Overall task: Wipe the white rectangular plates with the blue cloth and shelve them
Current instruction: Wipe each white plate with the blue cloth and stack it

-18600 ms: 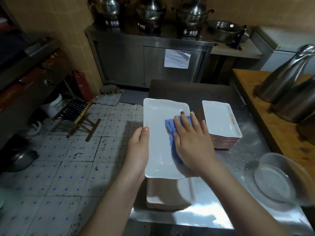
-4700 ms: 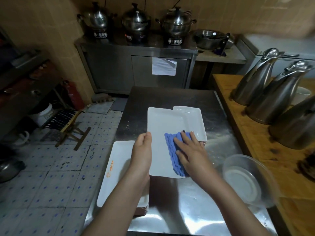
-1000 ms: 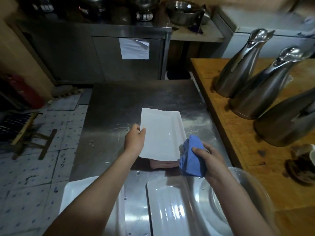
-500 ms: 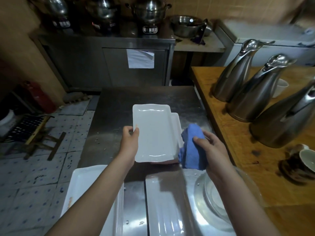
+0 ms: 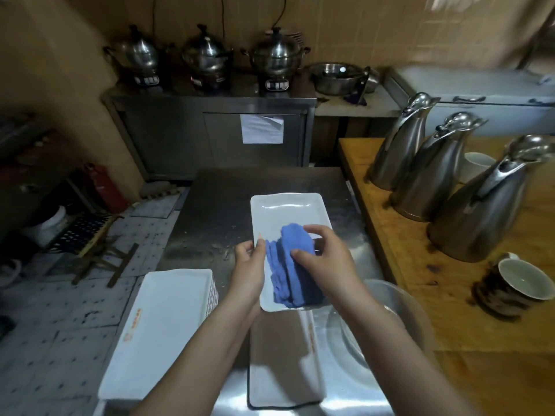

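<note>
- Nearest the person, under the near end of the held plate (image 5: 288,214), a spare plate (image 5: 282,370) lies flat on the steel table (image 5: 216,205). A stack of plates (image 5: 168,319) sits to the held plate's near left and a glass bowl (image 5: 390,319) to its near right.
- The left hand (image 5: 249,271) grips the held plate's left long edge, thumb over the rim. The fingers beneath are hidden.
- The right hand (image 5: 327,265) has its fingers curled over the bunched blue cloth (image 5: 289,265), pressing it onto the held plate's near half.
- The held plate looks glazed, stiff and breakable, probably slippery if damp, so it is best taken by a long edge with the thumb on top. The cloth is soft and light.
- Right of the held plate, on a wooden counter (image 5: 420,280), stand a mug (image 5: 522,280) and metal jugs (image 5: 429,172).
- Well beyond the held plate's far end, cookers (image 5: 207,55) line a steel cabinet.
</note>
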